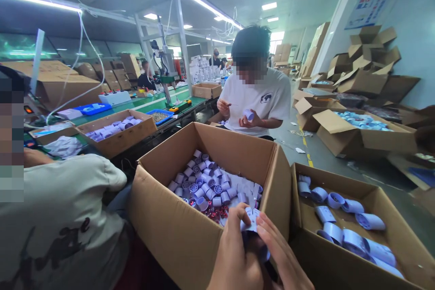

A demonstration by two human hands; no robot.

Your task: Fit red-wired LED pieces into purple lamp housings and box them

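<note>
Watching remotely, I saw the left hand's (233,253) fingers closed on a white plastic cylinder (252,225), near the front rim of a large cardboard box (173,217). The right hand's (282,256) nearly straight fingers touched its other side; with that thumb hidden, I could not tell whether they gripped. The hands covered much of the cylinder. The box's near wall hid some heaped cylinders (205,186), and my view cut off the smaller carton (353,188) alongside
</note>
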